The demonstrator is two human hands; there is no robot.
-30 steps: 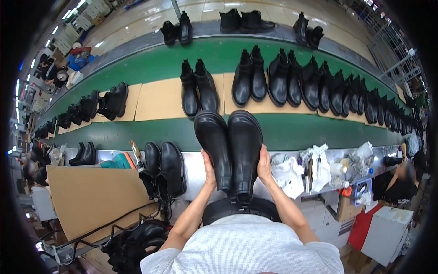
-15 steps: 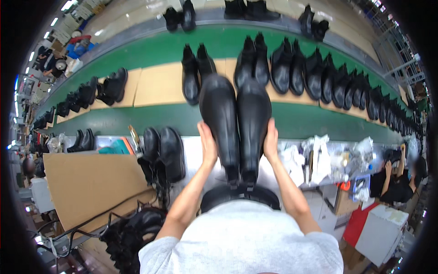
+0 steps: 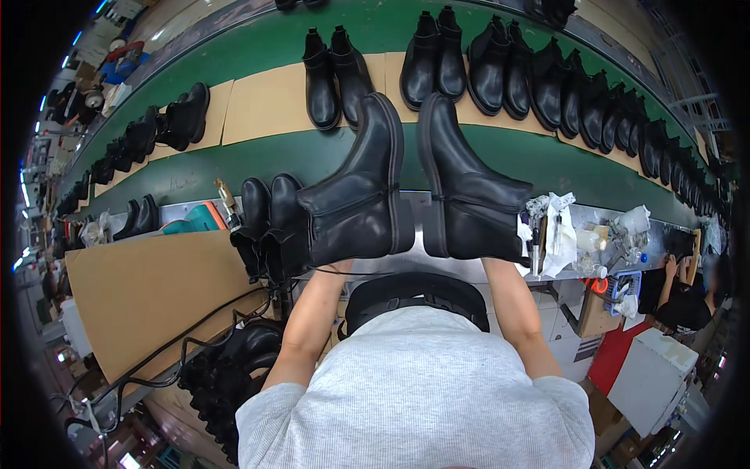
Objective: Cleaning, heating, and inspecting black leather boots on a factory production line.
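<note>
Cardboard sheet [image 3: 148,289]: a plain brown sheet, low on the left, lying over the bench [image 3: 406,205] edge with black cables across its lower corner.
Teal pack [image 3: 191,223]: small teal and orange package just behind the cardboard sheet, beside the standing boots [image 3: 266,227], a black pair on the bench.
Left hand: hidden behind the left boot [image 3: 359,195]; only the forearm shows rising to the boot's shaft, so the hold itself cannot be made out.
Left boot: black ankle boot held up over the bench, sole edge turned inward, toe pointing away toward the conveyor belt [image 3: 258,160].
Right boot [image 3: 465,191]: its mate, held up just beside the left one, soles facing each other with a narrow gap.
Right hand: also hidden behind its boot; the grip cannot be told.
Conveyor belt: green, with tan cardboard pads carrying rows of black boots.
Clutter [image 3: 586,238]: white rags and small bottles on the bench's right part.
White box [image 3: 652,379]: a pale carton low on the right, by a red panel.
</note>
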